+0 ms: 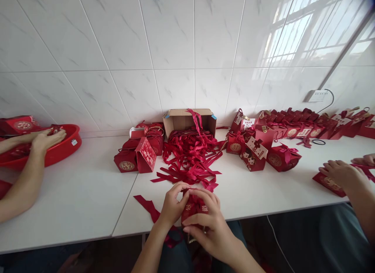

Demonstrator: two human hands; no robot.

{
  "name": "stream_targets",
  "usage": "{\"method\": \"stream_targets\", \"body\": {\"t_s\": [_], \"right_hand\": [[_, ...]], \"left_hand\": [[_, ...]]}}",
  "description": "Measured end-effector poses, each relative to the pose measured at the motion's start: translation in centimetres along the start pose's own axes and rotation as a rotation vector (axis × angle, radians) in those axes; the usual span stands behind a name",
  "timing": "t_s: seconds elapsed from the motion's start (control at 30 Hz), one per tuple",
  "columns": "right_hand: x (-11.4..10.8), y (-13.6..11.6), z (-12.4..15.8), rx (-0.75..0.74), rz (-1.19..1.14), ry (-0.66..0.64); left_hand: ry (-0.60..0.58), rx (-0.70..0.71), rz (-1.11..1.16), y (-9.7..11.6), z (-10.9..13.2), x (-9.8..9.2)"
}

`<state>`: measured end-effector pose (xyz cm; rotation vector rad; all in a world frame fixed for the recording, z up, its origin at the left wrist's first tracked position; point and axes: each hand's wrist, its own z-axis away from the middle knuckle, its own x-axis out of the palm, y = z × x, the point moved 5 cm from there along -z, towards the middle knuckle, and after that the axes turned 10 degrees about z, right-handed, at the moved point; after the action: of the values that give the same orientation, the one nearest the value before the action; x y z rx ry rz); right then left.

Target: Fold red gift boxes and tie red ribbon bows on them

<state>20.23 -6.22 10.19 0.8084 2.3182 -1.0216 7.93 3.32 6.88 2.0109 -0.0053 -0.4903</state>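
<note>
Head view: left hand (174, 204) and right hand (213, 215) clasp a small red gold-printed cardboard box (190, 210); uneven finger pressure could dent its walls.

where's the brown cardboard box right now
In the head view, the open brown cardboard box sits centrally by the white tiled wall, with shiny red ribbons spilling from it.

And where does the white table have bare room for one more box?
The widest free patch of table is between the red basin and the boxes left of the ribbon pile. A smaller one lies between your right hand and the co-worker's box at far right. That pile and the box row by the wall are crowded.
</note>
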Motion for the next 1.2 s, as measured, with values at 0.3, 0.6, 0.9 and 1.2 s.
{"method": "stream_targets", "body": {"t_s": [0.3,0.6,0.9,1.2], "right_hand": [[-0.9,5.3,1.6,0.348,-0.16,0.045],[-0.4,4.9,0.6,0.318,-0.266,-0.041],[-0.5,6.0,1.5,0.372,-0.4,-0.084],[0.1,6.8,2.7,0.419,-0.488,-0.069]], "left_hand": [[-0.023,-0.17,0.208,0.1,0.4,-0.2],[-0.111,-0.289,0.332,0.9,0.9,0.1],[-0.061,-0.227,0.261,0.8,0.9,1.2],[0.029,-0.239,0.194,0.2,1.4,0.9]]}}
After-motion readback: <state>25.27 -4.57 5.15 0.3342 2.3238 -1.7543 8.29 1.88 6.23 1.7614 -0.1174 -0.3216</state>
